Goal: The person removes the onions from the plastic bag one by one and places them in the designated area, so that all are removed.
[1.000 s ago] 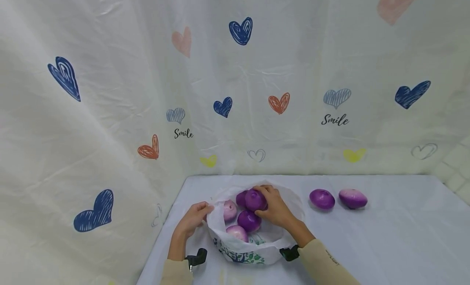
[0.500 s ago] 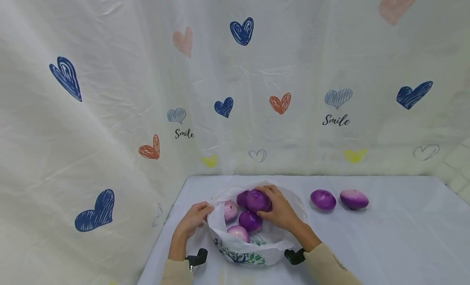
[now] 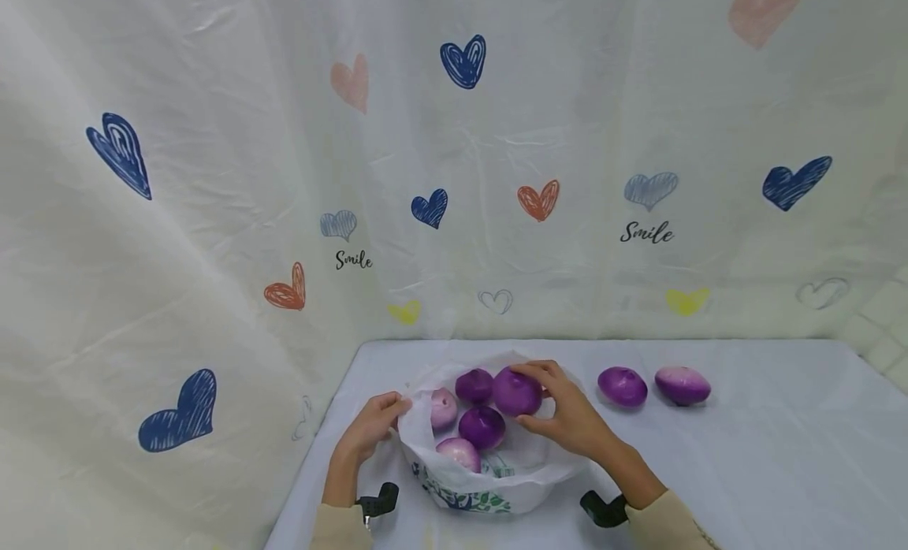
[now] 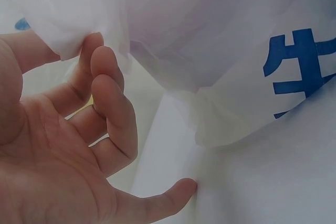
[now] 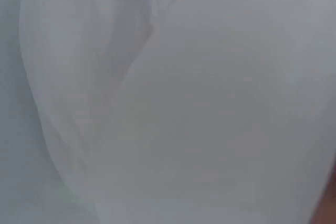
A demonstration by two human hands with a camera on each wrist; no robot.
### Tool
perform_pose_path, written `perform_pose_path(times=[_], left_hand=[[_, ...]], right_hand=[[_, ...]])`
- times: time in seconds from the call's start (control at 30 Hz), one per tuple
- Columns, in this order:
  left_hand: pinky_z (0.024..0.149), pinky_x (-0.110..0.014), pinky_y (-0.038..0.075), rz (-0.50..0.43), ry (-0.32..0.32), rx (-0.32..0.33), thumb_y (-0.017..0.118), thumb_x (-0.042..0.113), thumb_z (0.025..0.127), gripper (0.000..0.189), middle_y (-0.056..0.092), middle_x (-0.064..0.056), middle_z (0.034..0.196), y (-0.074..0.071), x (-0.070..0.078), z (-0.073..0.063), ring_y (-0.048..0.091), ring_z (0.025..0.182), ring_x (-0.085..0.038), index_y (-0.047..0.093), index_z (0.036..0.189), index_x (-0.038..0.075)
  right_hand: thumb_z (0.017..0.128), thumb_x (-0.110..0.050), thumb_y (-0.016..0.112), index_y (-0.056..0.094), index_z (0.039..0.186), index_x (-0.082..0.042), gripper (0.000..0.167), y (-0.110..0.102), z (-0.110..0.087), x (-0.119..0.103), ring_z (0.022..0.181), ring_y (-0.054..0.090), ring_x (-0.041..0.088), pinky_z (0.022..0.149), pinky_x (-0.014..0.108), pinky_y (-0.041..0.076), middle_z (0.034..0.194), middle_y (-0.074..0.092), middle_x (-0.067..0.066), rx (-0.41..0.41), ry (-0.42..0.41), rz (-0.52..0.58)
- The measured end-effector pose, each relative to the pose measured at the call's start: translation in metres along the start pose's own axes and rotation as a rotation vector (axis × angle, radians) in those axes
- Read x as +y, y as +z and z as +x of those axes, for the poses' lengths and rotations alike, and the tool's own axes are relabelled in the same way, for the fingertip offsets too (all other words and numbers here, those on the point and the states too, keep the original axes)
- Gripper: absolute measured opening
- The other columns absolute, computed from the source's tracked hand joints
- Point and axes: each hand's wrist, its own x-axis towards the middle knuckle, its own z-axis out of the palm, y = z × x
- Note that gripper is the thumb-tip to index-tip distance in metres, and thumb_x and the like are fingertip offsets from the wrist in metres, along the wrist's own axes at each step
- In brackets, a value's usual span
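Note:
A white plastic bag point(image 3: 528, 496) with green and blue print stands wide-mouthed on the table. My left hand point(image 3: 370, 428) pinches its left rim between thumb and index finger; the left wrist view shows the same hand point(image 4: 79, 114) at the bag's edge. Over the right part of the mouth, my right hand point(image 3: 567, 412) grips a purple onion point(image 3: 516, 392) with thumb and fingers. Inside lie several other onions: a dark purple one point(image 3: 474, 386), another purple one point(image 3: 482, 428) and pale pink ones point(image 3: 458, 454). Blurred white bag plastic point(image 5: 199, 119) fills most of the right wrist view.
Two more purple onions, one deep point(image 3: 622, 387) and one paler point(image 3: 682, 385), lie on the white-covered table point(image 3: 766, 455) right of the bag. Behind the table hangs a white sheet point(image 3: 589, 282) printed with hearts.
My right hand has moved to the right with the onion in its grip, away from the dark purple onion behind. My left hand stays at the bag's rim.

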Motion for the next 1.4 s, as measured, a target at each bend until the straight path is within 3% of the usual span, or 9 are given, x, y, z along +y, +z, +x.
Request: perform_pose_path(times=[0.37, 0.63, 0.87, 1.2, 1.4], left_hand=[[0.074, -0.040, 0.042, -0.013, 0.008, -0.010, 0.062, 0.033, 0.102, 0.028, 0.055, 0.001, 0.077, 0.001, 0.000, -0.002, 0.055, 0.078, -0.017, 0.060, 0.089, 0.008], [0.074, -0.040, 0.041, -0.012, 0.008, -0.008, 0.061, 0.032, 0.102, 0.028, 0.054, 0.001, 0.077, 0.002, 0.001, -0.001, 0.054, 0.078, -0.018, 0.061, 0.090, 0.007], [0.075, -0.039, 0.042, -0.008, -0.006, -0.014, 0.061, 0.033, 0.102, 0.028, 0.055, 0.001, 0.078, 0.000, -0.001, -0.002, 0.054, 0.079, -0.018, 0.062, 0.091, 0.007], [0.071, -0.038, 0.043, -0.001, 0.009, 0.003, 0.062, 0.030, 0.102, 0.026, 0.055, 0.001, 0.078, -0.001, -0.003, -0.003, 0.055, 0.077, -0.017, 0.061, 0.089, 0.006], [0.072, -0.039, 0.043, 0.001, 0.008, 0.006, 0.061, 0.030, 0.102, 0.027, 0.054, 0.001, 0.078, 0.001, 0.001, -0.004, 0.055, 0.077, -0.018, 0.061, 0.090, 0.006]], right_hand=[[0.080, -0.018, 0.088, 0.053, 0.146, -0.021, 0.074, -0.033, -0.014, 0.005, 0.119, 0.054, 0.008, 0.091, 0.029, 0.056, 0.137, 0.052, 0.003, 0.077, -0.026, 0.016], [0.081, -0.017, 0.088, 0.053, 0.146, -0.018, 0.075, -0.057, -0.021, 0.012, 0.119, 0.048, -0.004, 0.090, 0.016, 0.053, 0.137, 0.051, 0.006, 0.145, 0.005, -0.006], [0.078, -0.014, 0.089, 0.053, 0.146, -0.019, 0.077, -0.070, -0.025, 0.021, 0.114, 0.049, -0.006, 0.089, 0.011, 0.049, 0.134, 0.053, 0.004, 0.201, 0.052, -0.039], [0.084, -0.016, 0.085, 0.046, 0.151, -0.021, 0.078, -0.093, -0.032, 0.032, 0.115, 0.043, -0.011, 0.087, 0.007, 0.047, 0.137, 0.049, 0.011, 0.222, 0.131, -0.048], [0.083, -0.014, 0.085, 0.048, 0.151, -0.018, 0.078, -0.104, -0.033, 0.034, 0.114, 0.043, -0.012, 0.087, 0.005, 0.045, 0.135, 0.050, 0.011, 0.252, 0.127, -0.056]])
